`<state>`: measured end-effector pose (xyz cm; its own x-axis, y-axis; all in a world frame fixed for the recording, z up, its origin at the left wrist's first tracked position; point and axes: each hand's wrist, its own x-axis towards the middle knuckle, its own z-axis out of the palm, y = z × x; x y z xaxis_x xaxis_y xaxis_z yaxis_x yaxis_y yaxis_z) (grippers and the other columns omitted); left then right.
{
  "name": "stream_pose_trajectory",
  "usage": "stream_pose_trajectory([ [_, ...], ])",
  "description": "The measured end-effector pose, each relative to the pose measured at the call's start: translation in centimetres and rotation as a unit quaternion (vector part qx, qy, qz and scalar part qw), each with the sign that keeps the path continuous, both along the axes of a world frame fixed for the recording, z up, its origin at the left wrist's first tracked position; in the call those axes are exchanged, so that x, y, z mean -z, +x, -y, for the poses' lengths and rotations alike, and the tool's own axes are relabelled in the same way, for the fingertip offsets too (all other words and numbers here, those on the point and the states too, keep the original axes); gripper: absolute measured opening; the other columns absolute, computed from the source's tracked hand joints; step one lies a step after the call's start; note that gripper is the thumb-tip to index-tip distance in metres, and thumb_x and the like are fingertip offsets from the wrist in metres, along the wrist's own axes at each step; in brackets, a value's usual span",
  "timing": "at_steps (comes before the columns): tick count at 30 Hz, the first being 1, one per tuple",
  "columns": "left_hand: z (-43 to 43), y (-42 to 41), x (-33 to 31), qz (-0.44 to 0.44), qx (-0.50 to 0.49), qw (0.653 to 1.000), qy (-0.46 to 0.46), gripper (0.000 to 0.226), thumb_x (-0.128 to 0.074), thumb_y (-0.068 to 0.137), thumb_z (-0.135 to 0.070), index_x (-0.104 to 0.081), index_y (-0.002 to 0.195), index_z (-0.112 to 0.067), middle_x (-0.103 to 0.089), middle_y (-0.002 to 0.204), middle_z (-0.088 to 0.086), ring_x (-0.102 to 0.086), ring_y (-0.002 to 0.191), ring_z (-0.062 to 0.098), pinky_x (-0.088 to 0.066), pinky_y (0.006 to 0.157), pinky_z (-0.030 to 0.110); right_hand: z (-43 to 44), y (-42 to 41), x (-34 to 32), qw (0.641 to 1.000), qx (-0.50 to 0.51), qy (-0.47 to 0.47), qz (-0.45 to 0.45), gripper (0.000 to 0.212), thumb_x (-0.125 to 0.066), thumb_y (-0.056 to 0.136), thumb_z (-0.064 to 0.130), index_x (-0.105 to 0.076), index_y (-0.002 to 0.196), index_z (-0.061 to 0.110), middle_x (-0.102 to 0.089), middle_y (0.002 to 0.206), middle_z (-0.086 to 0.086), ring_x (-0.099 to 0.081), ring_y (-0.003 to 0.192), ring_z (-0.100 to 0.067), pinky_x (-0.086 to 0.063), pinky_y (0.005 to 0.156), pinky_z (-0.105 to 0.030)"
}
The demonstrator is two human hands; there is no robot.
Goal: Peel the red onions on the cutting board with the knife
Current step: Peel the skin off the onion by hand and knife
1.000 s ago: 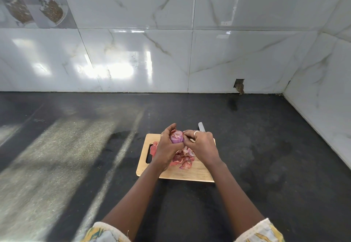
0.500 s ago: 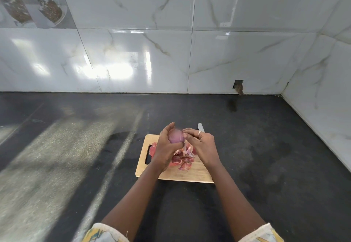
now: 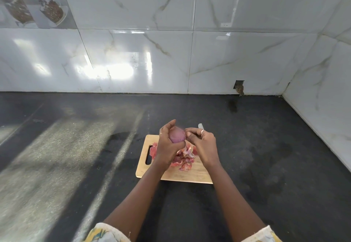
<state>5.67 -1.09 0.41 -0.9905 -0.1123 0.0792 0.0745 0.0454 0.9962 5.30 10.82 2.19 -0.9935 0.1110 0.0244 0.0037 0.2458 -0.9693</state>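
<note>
Above the far end of the cutting board (image 3: 190, 175), the left hand (image 3: 167, 146) grips one red onion (image 3: 177, 135), fingers and thumb wrapped round it and clear of the wood. A second ago the right fingertips were pinching skin at the onion's top, where a pale, ragged patch showed. That patch is now gone from view: the onion has been turned and presents a smooth, even purple face. The right hand (image 3: 203, 143) has drawn slightly off and sits just beside the onion, fingers curled. The blade of the knife (image 3: 201, 126) projects past its knuckles. The handle is hidden, so the grip on it is judged, not seen.

Assessment: this onion appears largely stripped and is being checked for leftover skin. Its far side cannot be inspected.

A heap of loose peels (image 3: 184, 158) lies on the board under both hands. Whether any unpeeled onions lie in that heap cannot be told. Around the board there is dark countertop (image 3: 76, 146), with a marble-tiled wall (image 3: 228, 61) behind and a small hole (image 3: 239, 87) at its base.
</note>
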Motion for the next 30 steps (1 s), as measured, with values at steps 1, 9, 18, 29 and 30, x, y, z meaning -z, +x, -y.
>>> stream_pose_trajectory([
  [1, 0.0, 0.0, 0.0, -0.005, -0.003, 1.000, -0.006, 0.070, -0.068, 0.070, 0.008, -0.042, 0.125, -0.027, -0.043, 0.128, 0.002, -0.053, 0.105, 0.012, -0.048, 0.074, 0.008, 0.0, 0.0, -0.1, 1.000, -0.003, 0.027, -0.012, 0.018, -0.064, 0.088, 0.009, -0.072, 0.104, 0.007, -0.070, 0.102, -0.001, -0.066, 0.089, -0.008, -0.055, 0.084, -0.021],
  [9, -0.4, 0.0, -0.1, -0.049, -0.029, 0.996, -0.067, 0.069, -0.068, 0.069, 0.011, -0.044, 0.128, -0.016, -0.038, 0.125, 0.002, -0.049, 0.103, 0.007, -0.043, 0.076, 0.002, 0.3, 0.0, -0.6, 0.984, 0.004, 0.156, -0.080, 0.010, -0.070, 0.081, 0.005, -0.074, 0.089, 0.001, -0.063, 0.094, 0.003, -0.057, 0.078, -0.003, -0.041, 0.067, 0.003],
  [18, -0.3, -0.1, 0.7, -0.002, -0.041, 0.992, 0.117, 0.066, -0.071, 0.066, 0.004, -0.050, 0.113, -0.037, -0.048, 0.127, 0.007, -0.055, 0.111, 0.026, -0.051, 0.092, 0.042, 0.6, -0.1, -0.9, 0.984, 0.029, -0.172, 0.025, 0.010, -0.060, 0.083, -0.007, -0.066, 0.075, -0.006, -0.067, 0.081, -0.008, -0.066, 0.072, -0.009, -0.058, 0.076, -0.029],
  [29, 0.0, -0.6, 0.8, 0.046, 0.040, 0.970, 0.235, 0.066, -0.070, 0.064, -0.004, -0.048, 0.124, -0.020, -0.054, 0.116, 0.020, -0.060, 0.097, 0.024, -0.053, 0.079, 0.030, -0.2, -0.6, -0.3, 0.977, -0.061, -0.196, 0.065, 0.025, -0.074, 0.080, 0.011, -0.068, 0.103, 0.006, -0.070, 0.098, -0.010, -0.069, 0.093, -0.021, -0.057, 0.083, -0.032],
  [30, 0.0, -0.7, 0.9, 0.050, 0.044, 0.967, 0.244, 0.066, -0.069, 0.063, -0.003, -0.048, 0.124, -0.019, -0.054, 0.115, 0.020, -0.060, 0.096, 0.024, -0.053, 0.077, 0.029, -0.2, -0.6, -0.3, 0.981, -0.063, -0.174, 0.062, 0.021, -0.074, 0.079, 0.010, -0.070, 0.100, 0.007, -0.071, 0.096, -0.010, -0.069, 0.092, -0.021, -0.057, 0.082, -0.031],
])
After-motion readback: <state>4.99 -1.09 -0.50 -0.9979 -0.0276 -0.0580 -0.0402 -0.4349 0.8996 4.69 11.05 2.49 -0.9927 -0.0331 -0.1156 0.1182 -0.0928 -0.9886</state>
